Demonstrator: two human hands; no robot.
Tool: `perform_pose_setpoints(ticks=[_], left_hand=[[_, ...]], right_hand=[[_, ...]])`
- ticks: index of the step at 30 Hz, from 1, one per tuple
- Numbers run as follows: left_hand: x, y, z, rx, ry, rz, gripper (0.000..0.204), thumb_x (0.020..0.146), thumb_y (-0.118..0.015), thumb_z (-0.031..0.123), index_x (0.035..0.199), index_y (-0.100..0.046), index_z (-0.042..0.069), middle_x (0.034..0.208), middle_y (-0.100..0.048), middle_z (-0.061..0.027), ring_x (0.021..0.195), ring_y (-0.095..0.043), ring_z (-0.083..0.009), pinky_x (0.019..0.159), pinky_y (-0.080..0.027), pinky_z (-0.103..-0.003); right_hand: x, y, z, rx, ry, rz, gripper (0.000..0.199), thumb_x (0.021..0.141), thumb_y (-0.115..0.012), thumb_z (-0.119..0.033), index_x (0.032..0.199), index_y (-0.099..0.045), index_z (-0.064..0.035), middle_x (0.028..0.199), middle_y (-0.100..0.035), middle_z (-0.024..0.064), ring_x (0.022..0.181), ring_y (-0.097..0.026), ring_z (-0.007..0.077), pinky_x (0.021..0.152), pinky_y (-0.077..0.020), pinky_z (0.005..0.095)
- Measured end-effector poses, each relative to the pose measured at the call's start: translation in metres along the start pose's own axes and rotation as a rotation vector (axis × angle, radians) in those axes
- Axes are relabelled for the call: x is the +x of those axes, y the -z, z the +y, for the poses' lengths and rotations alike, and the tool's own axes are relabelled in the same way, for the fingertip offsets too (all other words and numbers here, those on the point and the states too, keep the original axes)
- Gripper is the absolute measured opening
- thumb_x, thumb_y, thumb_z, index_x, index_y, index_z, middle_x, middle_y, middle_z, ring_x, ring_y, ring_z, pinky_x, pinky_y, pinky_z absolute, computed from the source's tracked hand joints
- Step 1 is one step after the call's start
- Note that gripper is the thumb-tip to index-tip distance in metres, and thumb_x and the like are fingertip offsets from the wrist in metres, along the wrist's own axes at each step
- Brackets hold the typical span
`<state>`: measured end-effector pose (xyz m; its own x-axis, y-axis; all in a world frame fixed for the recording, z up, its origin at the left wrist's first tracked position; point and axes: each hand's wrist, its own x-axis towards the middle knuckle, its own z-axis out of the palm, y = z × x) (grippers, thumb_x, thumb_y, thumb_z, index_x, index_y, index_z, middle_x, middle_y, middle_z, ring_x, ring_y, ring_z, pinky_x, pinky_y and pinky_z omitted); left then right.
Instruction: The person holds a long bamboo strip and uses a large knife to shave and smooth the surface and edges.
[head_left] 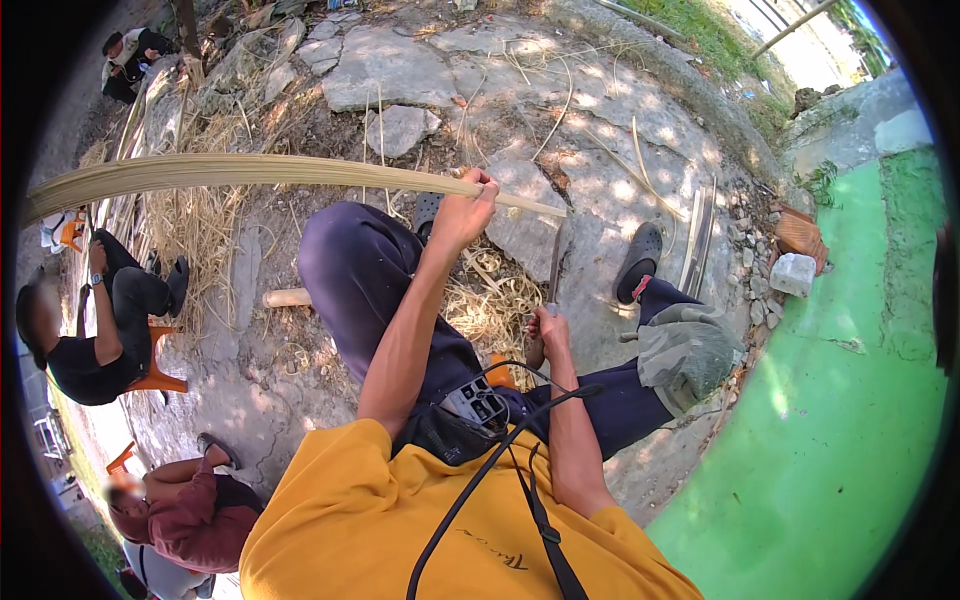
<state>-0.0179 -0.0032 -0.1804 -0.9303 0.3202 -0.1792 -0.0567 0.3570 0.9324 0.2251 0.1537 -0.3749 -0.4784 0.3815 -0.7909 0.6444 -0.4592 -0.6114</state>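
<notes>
Bamboo strip point(250, 172), long and pale, runs from the far left across to the left hand point(468, 205), which is closed around it above the raised knee. Lower down, the right hand point(547, 330) grips a knife point(553, 270), blade pointing up, over a heap of bamboo shavings point(495, 305) on the stone paving point(400, 70).

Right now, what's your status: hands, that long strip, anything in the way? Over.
Left hand gripping the bamboo strip. Right hand holding a knife, blade up. Shavings piled between the legs.

Bright dappled sunlight, hard shadows; fisheye edges bend, perhaps slightly soft.
</notes>
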Motion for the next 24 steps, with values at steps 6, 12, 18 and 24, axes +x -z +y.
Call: perform_pose_setpoints(ticks=[6,12,18,24], left_hand=[[0.007,-0.001,-0.013,0.0,-0.08,0.053,0.023,0.101,-0.051,0.026,0.102,-0.056,0.003,0.074,-0.055,-0.0012,0.067,-0.053,-0.0101,0.062,-0.044,-0.028],[0.002,-0.009,0.003,-0.08,-0.032,0.04,0.02,0.1,-0.052,0.023,0.101,-0.053,0.004,0.074,-0.053,-0.0016,0.066,-0.051,-0.0104,0.062,-0.043,-0.029],[0.002,-0.016,-0.013,-0.178,-0.04,0.109,0.018,0.099,-0.053,0.021,0.098,-0.047,0.004,0.076,-0.051,-0.002,0.066,-0.05,-0.0106,0.062,-0.044,-0.029],[-0.001,-0.02,-0.007,-0.098,-0.022,0.109,0.025,0.098,-0.051,0.025,0.1,-0.045,0.002,0.082,-0.053,-0.0128,0.074,-0.055,-0.023,0.071,-0.045,-0.037]], right_hand=[[-0.016,-0.01,-0.022,-0.153,0.163,0.212,0.027,0.089,-0.066,-0.026,0.076,-0.06,-0.0038,0.063,-0.061,0.0055,0.047,-0.058,0.0153,0.045,-0.047,0.032],[-0.038,-0.01,-0.058,0.13,0.362,0.038,0.025,0.092,-0.062,-0.023,0.076,-0.055,-0.0056,0.06,-0.052,0.0008,0.046,-0.051,0.0128,0.044,-0.0415,0.03],[-0.075,-0.04,-0.088,0.171,0.472,-0.214,0.02,0.095,-0.06,-0.021,0.087,-0.056,-0.0029,0.064,-0.052,0.0017,0.049,-0.05,0.0117,0.046,-0.0408,0.028],[-0.088,-0.067,-0.102,-0.051,0.618,-0.215,0.02,0.096,-0.06,-0.021,0.091,-0.06,-0.0013,0.058,-0.054,0.0012,0.046,-0.051,0.0109,0.045,-0.04,0.0278]])
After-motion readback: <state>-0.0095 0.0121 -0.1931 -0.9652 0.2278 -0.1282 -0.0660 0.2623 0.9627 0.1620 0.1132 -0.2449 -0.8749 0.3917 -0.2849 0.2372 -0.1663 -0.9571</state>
